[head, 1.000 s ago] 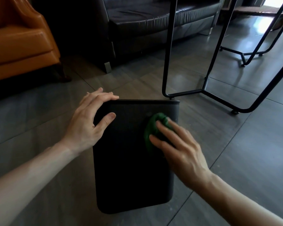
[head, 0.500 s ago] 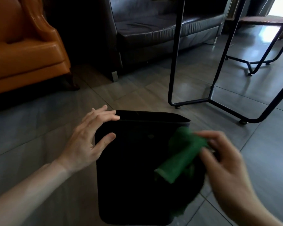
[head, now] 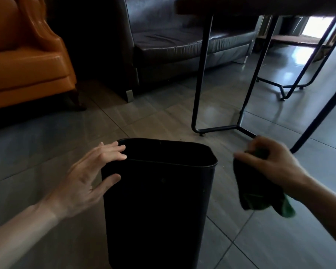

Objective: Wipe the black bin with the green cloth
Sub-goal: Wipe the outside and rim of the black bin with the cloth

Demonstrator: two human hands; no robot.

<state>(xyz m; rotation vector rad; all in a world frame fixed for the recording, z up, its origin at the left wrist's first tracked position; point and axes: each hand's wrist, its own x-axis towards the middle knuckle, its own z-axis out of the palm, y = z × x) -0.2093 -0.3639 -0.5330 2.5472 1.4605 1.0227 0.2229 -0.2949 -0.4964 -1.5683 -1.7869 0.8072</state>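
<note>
The black bin [head: 159,200] stands upright on the tiled floor in the lower middle, its open mouth facing up. My left hand [head: 89,177] rests with spread fingers against the bin's left rim and upper side, not wrapped around it. To the right of the bin, clear of it, my right hand [head: 270,162] is closed on the green cloth [head: 258,193]. The cloth hangs down below the fingers and looks dark in the shade.
An orange armchair [head: 27,61] stands at the far left and a dark leather sofa [head: 182,41] behind the bin. Black metal table legs [head: 200,84] rise just beyond the bin, with the tabletop [head: 260,6] overhead. More frame legs [head: 291,88] stand at the far right.
The bin went from lying flat to standing upright. My right hand lifted the cloth off its surface and swung it out to the right. My left hand stayed at the rim.
</note>
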